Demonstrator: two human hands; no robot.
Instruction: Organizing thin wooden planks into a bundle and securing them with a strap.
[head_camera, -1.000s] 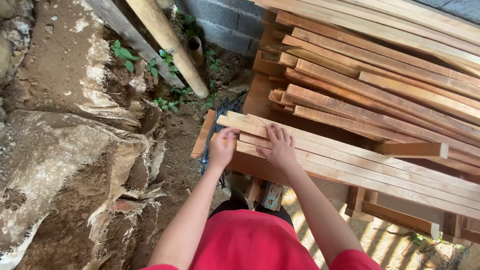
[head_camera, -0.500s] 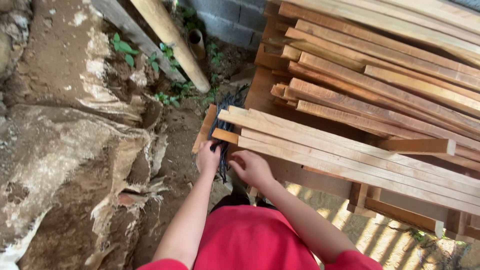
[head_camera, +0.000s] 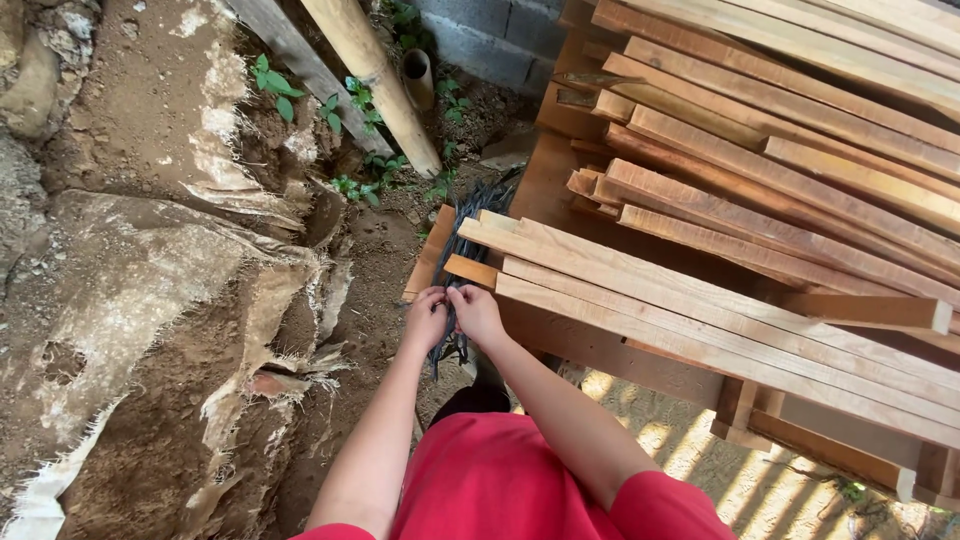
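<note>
I'm now pinching both hands together, having dropped them off the plank tops; left hand and right hand are closing on the dark strap bundle hanging at 12 o'clock, just under the near plank stack ends; so handling is shifting from planks to straps; no labels or packages showing; log pole leaning at 11 o'clock, far.

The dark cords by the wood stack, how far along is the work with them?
Done: light planks lie stacked side by side, ends roughly aligned. In hand: left hand and right hand meet at the bundle of dark cords hanging off the stack's near end, fingers pinching strands. Left: no cord is visibly wrapped around the planks yet.
</note>
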